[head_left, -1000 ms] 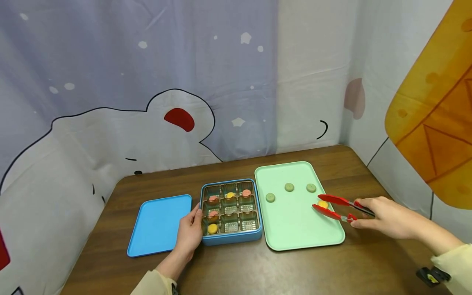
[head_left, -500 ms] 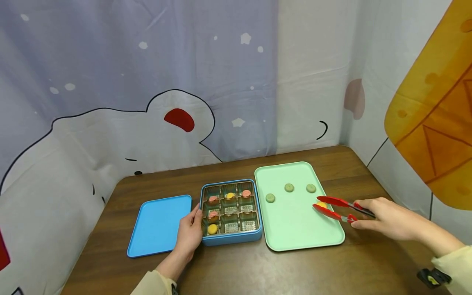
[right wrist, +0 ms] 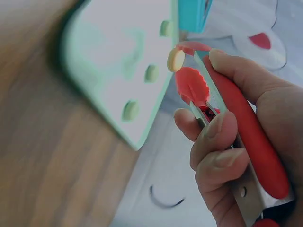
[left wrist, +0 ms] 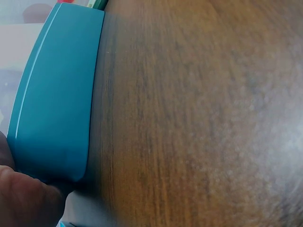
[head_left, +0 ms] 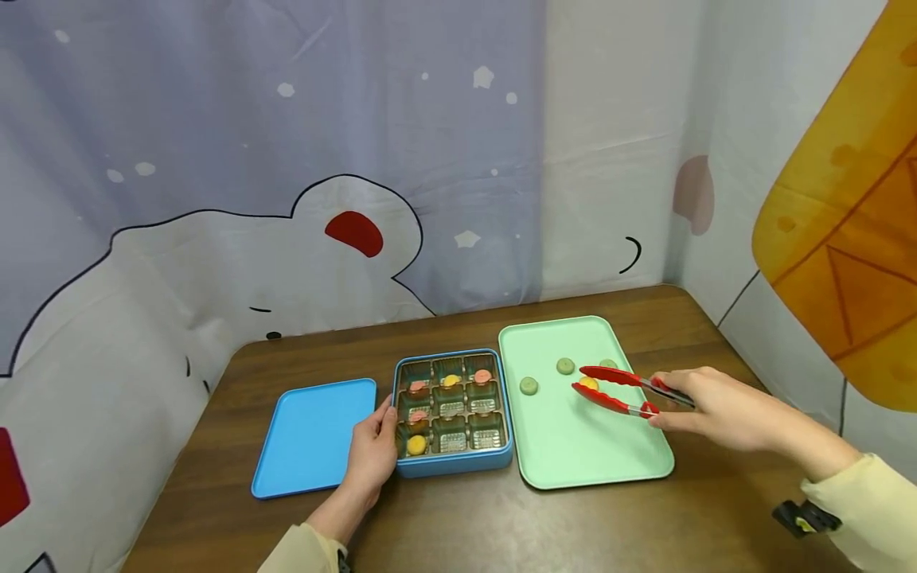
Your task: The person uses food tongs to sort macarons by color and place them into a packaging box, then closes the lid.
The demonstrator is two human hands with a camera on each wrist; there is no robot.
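My right hand (head_left: 723, 406) holds red-tipped tongs (right wrist: 241, 109), fingers curled round the handles. Between the tong tips is a small yellow round cookie (right wrist: 175, 60), over the pale green tray (head_left: 595, 461). Three green round cookies lie on that tray: one at the left (head_left: 528, 386), one further back (head_left: 565, 366), and one partly hidden behind the tongs (head_left: 608, 364). My left hand (head_left: 372, 450) grips the left side of a blue box (head_left: 458, 462), thumb by its near corner. Its compartmented insert holds pink cookies (head_left: 483, 376) and yellow cookies (head_left: 416, 445); several compartments are bare.
A flat blue lid (head_left: 315, 438) lies on the wooden table (head_left: 458, 525) left of the box. The green tray stands close against the box's right side. A printed curtain (head_left: 458, 159) hangs behind the table and along its sides.
My right hand has carried the tongs and the yellow cookie leftward and slightly back over the tray, from near its right edge. The left hand stays at the box.
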